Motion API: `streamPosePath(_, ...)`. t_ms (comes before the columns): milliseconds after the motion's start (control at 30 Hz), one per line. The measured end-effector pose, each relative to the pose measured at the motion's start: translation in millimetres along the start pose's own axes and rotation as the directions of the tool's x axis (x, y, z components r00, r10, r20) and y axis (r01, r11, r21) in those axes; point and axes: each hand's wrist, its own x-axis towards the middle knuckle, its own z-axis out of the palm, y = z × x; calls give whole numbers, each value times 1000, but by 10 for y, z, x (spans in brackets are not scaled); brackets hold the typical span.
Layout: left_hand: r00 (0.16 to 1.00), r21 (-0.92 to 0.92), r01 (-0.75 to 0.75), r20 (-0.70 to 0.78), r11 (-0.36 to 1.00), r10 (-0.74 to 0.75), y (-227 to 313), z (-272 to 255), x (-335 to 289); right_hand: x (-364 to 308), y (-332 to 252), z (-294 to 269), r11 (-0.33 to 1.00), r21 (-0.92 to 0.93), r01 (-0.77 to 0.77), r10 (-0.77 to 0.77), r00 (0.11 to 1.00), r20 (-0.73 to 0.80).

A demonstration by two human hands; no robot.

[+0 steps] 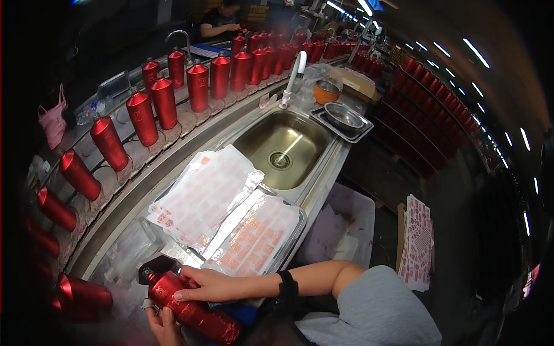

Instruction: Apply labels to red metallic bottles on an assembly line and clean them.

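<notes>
A glossy red bottle (190, 314) lies tilted in front of me at the lower edge, its dark neck toward the upper left. My left hand (164, 327) grips it from the near left side, and a small pale cloth-like piece shows by those fingers. Across the bottle's upper side rests my right hand (205, 285), thumb and fingers pressed on its shoulder and body. Just beyond my right hand, a metal tray (301, 218) carries sheets of orange and red decals (251, 236). White printed sheets (210, 187) lie beside them, partly over the tray.
A steel sink (311, 134) with a white tap (297, 72) lies beyond the sheets. Red bottles (197, 86) line a curved conveyor (187, 118) on the left. A metal bowl (344, 114) stands right of the sink; a plastic bin (360, 213) sits below. Another person (222, 23) works far back.
</notes>
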Motion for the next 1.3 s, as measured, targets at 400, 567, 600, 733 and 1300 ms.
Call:
streamPosePath(400, 993, 13, 83, -87, 996, -82, 84, 15, -36, 12, -74, -50, 999, 10, -37, 37, 999, -35)
streamPosePath(567, 1000, 75, 0, 21, 997, -2, 65, 182, -214, 195, 92, -526, 802, 598, 14, 245, 904, -350)
streamPosePath(600, 998, 139, -50, 55, 989, 42, 44, 157, -217, 157, -14, -523, 730, 683, 3, 268, 919, -290)
streamPosePath(733, 995, 172, -98, 47, 980, 92, -89, 10, -243, 30, -298, -322, 848, 506, 156, 10, 951, -310)
streamPosePath(1300, 992, 27, -24, 122, 999, 21, -98, 12, -204, 513, -1089, -168, 628, -477, 615, -693, 721, 17)
